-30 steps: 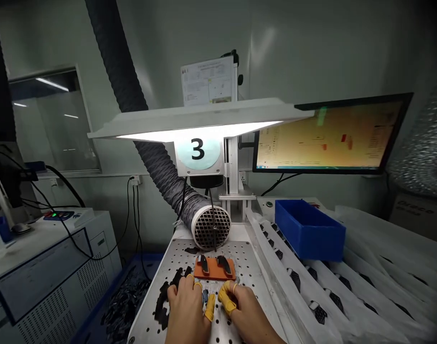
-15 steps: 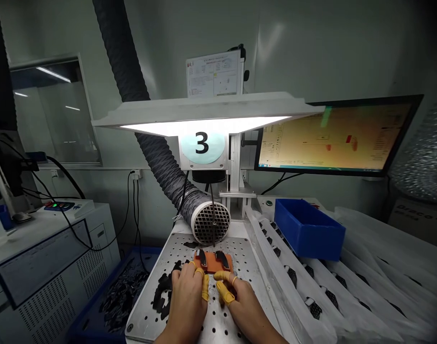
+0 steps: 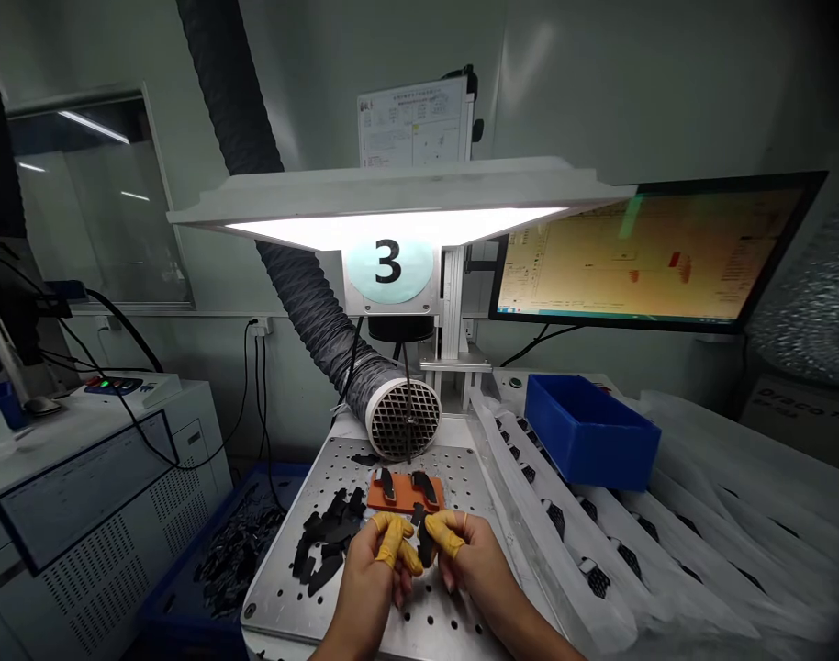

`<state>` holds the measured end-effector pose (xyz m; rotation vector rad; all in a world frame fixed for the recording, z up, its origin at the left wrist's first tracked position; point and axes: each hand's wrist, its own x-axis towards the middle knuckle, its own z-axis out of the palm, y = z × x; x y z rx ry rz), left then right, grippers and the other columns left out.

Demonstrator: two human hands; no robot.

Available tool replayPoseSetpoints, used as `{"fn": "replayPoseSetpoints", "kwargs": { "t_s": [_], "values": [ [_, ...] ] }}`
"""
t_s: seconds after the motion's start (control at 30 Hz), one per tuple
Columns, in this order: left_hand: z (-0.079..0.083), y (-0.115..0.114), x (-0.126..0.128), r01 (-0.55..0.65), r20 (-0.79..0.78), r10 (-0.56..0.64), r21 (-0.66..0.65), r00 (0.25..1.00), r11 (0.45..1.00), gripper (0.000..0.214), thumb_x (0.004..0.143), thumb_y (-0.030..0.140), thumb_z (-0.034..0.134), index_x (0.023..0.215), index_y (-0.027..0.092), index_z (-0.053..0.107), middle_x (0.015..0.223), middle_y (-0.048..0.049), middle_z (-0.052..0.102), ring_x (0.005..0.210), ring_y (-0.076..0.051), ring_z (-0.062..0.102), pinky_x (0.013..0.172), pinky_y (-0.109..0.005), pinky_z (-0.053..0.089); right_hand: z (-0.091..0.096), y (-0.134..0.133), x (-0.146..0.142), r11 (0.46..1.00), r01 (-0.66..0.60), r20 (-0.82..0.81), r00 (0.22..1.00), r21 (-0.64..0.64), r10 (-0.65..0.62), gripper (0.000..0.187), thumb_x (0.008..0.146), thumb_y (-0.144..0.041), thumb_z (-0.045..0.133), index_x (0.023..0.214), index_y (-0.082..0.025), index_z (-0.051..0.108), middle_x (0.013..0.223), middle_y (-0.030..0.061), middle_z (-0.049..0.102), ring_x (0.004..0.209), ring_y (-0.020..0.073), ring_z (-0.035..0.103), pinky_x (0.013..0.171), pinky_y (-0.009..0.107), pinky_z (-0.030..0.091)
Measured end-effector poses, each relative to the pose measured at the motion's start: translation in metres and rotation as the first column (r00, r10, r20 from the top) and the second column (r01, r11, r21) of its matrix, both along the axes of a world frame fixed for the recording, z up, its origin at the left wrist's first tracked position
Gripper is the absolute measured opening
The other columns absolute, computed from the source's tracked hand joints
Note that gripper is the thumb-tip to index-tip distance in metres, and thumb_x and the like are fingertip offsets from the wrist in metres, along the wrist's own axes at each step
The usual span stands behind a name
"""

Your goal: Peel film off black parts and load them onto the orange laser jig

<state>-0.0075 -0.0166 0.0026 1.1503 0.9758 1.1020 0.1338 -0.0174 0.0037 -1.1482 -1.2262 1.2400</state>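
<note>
R hand (image 3: 464, 560) pinching black part (image 3: 426, 542) over perforated plate (image 3: 274, 588); L hand (image 3: 374, 574) fingers curled, grip unclear. Orange jig (image 3: 406, 496) seats two more, prob. to locate them.

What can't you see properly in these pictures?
All from the head view:
The small black part at the right hand: the fingers hide part of it.
The paper sheet: its writing is too small to read.
The monitor: its on-screen text is too small and blurred.
The forearms behind the left hand and right hand: cut off by the bottom edge.
</note>
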Motion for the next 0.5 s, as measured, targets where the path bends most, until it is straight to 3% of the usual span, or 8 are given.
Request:
{"fn": "replayPoseSetpoints", "kwargs": {
  "t_s": [0.17, 0.3, 0.5],
  "values": [
    [-0.006, -0.006, 0.005, 0.065, 0.093, -0.054, -0.121, 0.994, 0.991, 0.035, 0.069, 0.05, 0.055, 0.077, 0.016, 0.05, 0.049, 0.0003, 0.059, 0.035, -0.009, 0.047, 0.033, -0.017, 0.028, 0.004, 0.0, 0.003, 0.996, 0.081, -0.035, 0.996, -0.039, -0.083, 0.044, 0.072, -0.056, 0.054, 0.054, -0.016, 0.054, 0.035, -0.0044, 0.044, 0.028, 0.0044, 0.03, 0.034, 0.019, 0.015],
    [-0.007, -0.011, 0.01, 0.14, 0.138, -0.111, -0.219, 0.984, 0.966, 0.05, 0.068, 0.065, 0.052, 0.073, 0.015, 0.049, 0.045, -0.0007, 0.057, 0.03, -0.009, 0.046, 0.03, -0.017, 0.028, 0.001, 0.001, 0.004, 0.996, 0.077, -0.057, 0.995, -0.05, -0.08, 0.043, 0.072, -0.054, 0.053, 0.052, -0.016, 0.053, 0.033, -0.0041, 0.044, 0.028, 0.0047, 0.03, 0.034, 0.019, 0.014],
    [-0.008, -0.018, 0.014, 0.194, 0.203, -0.147, -0.241, 0.968, 0.951, 0.053, 0.07, 0.069, 0.05, 0.073, 0.016, 0.047, 0.045, -0.0006, 0.058, 0.032, -0.01, 0.048, 0.031, -0.017, 0.031, -0.002, 0.001, 0.002, 0.997, 0.076, -0.057, 0.995, -0.025, -0.077, 0.044, 0.074, -0.053, 0.056, 0.051, -0.015, 0.054, 0.039, -0.0042, 0.045, 0.03, 0.0038, 0.026, 0.033, 0.02, 0.013]
  ]
}}
